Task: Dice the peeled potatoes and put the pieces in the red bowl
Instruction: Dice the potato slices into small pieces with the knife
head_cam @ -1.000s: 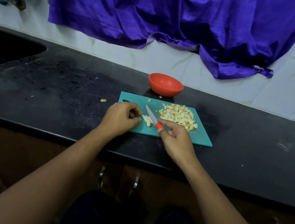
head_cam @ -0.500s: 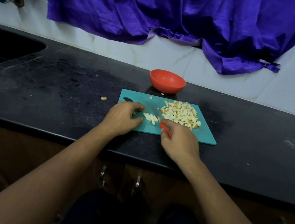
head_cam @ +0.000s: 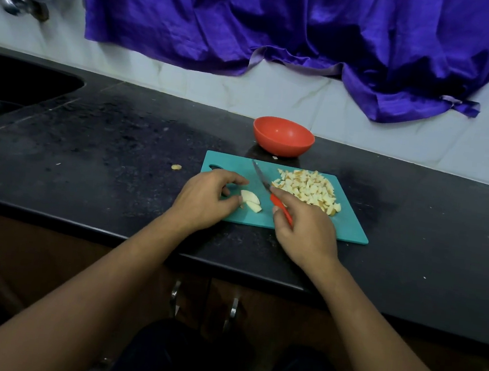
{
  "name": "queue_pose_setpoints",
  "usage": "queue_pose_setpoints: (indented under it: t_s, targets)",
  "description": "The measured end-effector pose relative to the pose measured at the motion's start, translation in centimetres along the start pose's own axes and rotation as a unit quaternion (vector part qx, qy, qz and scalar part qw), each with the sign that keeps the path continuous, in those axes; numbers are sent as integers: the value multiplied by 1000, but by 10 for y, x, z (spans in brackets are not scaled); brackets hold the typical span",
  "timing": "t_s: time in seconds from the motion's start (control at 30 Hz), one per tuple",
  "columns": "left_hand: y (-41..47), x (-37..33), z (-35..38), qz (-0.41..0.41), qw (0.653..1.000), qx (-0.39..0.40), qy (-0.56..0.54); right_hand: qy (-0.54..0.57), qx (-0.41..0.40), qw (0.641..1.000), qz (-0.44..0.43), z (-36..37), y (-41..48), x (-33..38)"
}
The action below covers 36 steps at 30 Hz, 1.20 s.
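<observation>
1. black stone counter [head_cam: 117,170] in the head view, along a white tiled wall [head_cam: 188,81], with a purple cloth [head_cam: 286,22] draped above and a dark sink [head_cam: 19,89] set in at far left.
2. teal cutting board [head_cam: 348,227] near the counter's front edge, both hands over it; red bowl [head_cam: 282,136] just beyond its far edge, no pieces visible inside from this angle.
3. task's thing: a few potato slices [head_cam: 250,201] flat on the board's left half, long axis slanting from far-left to near-right; heap of diced potato [head_cam: 309,189] on the right half, not yet in the bowl.
4. left hand [head_cam: 205,199] curled over the slices, thumb pressed on their left end, fingertips arched above; pins them in place.
5. right hand [head_cam: 308,232] wrapped round the red handle of the knife [head_cam: 263,181], forefinger laid along the top; blade pointing away and left, in the gap between slices and heap, touching neither as far as can be told.
6. key relation: slices just left of the blade and nearer the left hand; judged next, a short swing left to bring the edge across their long axis.
7. in the way: left thumb and fingertips right at the slices, so little room for the cut; heap close behind the blade on the right.
8. strays: one stray piece [head_cam: 176,167] on the counter left of the board, one crumb [head_cam: 275,157] at the bowl's foot; likely to need gathering.
</observation>
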<state>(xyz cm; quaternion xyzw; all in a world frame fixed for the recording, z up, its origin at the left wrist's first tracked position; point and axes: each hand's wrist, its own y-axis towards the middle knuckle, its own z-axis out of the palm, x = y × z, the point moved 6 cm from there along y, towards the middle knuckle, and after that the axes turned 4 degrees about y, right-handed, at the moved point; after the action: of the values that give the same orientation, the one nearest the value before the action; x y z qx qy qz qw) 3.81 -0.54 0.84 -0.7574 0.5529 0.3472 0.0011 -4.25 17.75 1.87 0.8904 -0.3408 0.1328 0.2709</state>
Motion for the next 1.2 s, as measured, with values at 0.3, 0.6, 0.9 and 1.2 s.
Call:
queue_pose_setpoints:
  t_s: [0.3, 0.6, 0.9, 1.2]
  targets:
    - [17, -17, 14, 103, 986, 101, 78, 55, -60, 996, 35, -4, 0, -13]
    - [28, -27, 8, 104, 978, 151, 104, 49, -53, 997, 33, -4, 1, -12]
    - [38, -35, -6, 147, 975, 158, 43, 52, -58, 996, 30, -4, 1, -13]
    - [65, -11, 2, 111, 963, 236, 68, 45, -54, 997, 31, -4, 2, -13]
